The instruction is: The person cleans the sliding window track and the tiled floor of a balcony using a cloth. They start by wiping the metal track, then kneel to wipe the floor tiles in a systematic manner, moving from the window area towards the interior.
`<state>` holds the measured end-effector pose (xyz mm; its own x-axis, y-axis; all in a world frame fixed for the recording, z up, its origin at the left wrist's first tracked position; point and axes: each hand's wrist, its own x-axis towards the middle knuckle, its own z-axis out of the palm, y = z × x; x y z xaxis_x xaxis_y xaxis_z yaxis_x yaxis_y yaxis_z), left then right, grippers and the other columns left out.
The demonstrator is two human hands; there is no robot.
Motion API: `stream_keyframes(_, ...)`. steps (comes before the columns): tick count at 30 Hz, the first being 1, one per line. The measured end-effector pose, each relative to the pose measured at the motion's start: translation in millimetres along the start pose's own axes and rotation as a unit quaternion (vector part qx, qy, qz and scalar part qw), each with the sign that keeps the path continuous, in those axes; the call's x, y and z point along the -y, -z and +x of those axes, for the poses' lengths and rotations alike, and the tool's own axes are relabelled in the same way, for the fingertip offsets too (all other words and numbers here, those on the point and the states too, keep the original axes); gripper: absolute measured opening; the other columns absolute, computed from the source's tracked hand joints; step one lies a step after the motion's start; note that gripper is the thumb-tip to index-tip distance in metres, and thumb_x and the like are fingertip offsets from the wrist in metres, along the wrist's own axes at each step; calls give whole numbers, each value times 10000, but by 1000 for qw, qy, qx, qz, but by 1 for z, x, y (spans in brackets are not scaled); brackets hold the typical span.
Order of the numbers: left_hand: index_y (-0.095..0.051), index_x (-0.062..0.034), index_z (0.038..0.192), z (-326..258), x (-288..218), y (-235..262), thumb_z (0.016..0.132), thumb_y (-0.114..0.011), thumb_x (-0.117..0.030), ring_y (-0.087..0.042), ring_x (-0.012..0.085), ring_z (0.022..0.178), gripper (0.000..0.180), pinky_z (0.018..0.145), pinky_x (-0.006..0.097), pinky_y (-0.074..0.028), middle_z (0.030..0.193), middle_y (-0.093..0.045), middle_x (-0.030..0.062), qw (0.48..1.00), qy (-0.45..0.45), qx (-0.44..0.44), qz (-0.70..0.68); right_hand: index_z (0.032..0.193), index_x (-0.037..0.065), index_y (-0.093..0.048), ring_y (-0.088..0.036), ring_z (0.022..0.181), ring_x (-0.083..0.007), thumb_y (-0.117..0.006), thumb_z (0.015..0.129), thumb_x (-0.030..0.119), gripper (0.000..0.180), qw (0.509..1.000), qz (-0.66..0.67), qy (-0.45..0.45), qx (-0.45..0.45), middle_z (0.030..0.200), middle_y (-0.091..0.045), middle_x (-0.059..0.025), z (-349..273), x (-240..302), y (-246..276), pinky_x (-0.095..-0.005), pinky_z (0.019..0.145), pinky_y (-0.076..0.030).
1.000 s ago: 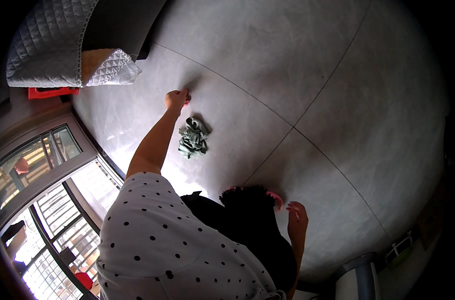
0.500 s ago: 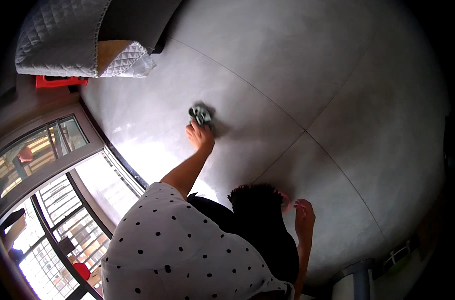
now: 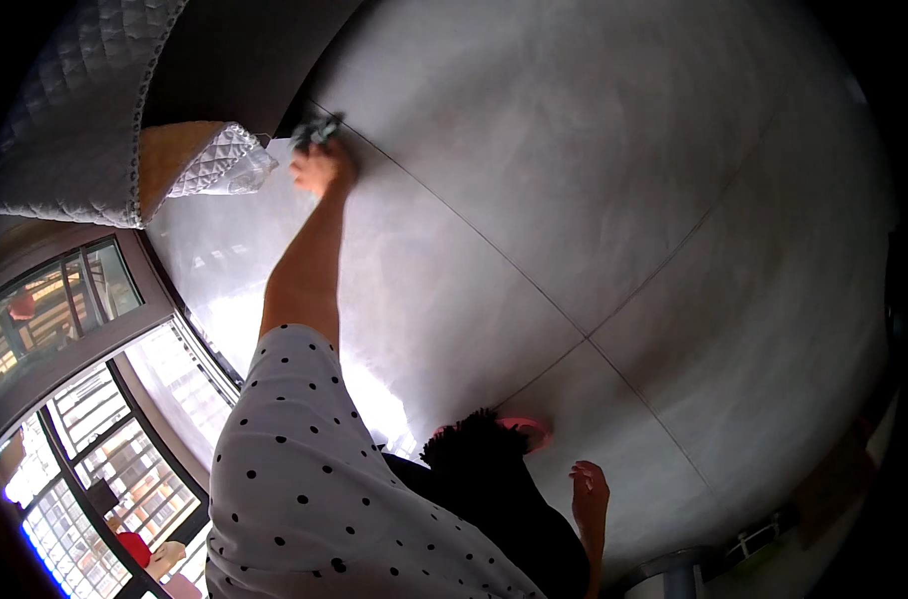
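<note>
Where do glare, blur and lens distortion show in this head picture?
Head view: glare whitens the floor beside the dotted sleeve; the left hand and cloth look slightly smeared; the window frame bows, and the corners are black.

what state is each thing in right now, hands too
grey-green cloth, bunched up
left hand, closed on the cloth
right hand, loosely open, nothing visible in it
quilted cover, one corner folded
pink slipper, partly hidden by black trousers
</note>
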<state>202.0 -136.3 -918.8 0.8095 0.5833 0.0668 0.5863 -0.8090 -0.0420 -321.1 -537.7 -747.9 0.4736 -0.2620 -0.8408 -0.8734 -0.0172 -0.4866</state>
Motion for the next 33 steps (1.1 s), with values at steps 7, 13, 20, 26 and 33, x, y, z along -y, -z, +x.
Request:
stream_keyframes(7,-558,-132,1082,-191,-168,68,748,-591,-282,-464,275,983,367,819,436,-356,1045,-521,92,893,-420,78,-143,1035,-1,-557,-584,859,-159,-496,880,119,206,997,7,72,39,948,-607,-104,41,53,-14,-273,755,-460)
stream_keyframes(13,-586,-140,1035,-290,-163,67,629,-674,-126,-459,289,1002,416,845,419,-352,1091,-501,118,723,-604,233,-239,1033,-4,-558,-588,874,-174,-490,888,115,200,995,-37,86,37,994,-589,-112,55,69,-11,-278,766,-463)
stream_keyframes(20,-500,-22,1033,-29,-152,3,687,-590,-104,-465,372,916,367,798,472,-365,1025,-488,203,891,-357,-157,-231,1015,7,-563,-597,893,-196,-474,882,75,174,998,10,20,-50,987,-589,-118,24,53,30,-296,783,-474)
stream_keyframes(26,-510,-170,1170,44,-214,-7,798,-483,-498,-350,296,1140,497,845,468,-342,1223,-423,75,985,-145,-50,-84,1006,8,-567,-617,841,-200,-501,859,93,182,999,-14,18,-29,935,-613,-119,8,17,20,-303,729,-483)
stream_keyframes(33,-566,-68,919,-191,-320,65,772,-520,-231,-495,279,906,225,781,450,-347,940,-539,135,838,-514,142,-119,965,11,-579,-613,798,-159,-520,850,85,149,998,61,26,13,887,-623,-94,10,12,0,-269,704,-482)
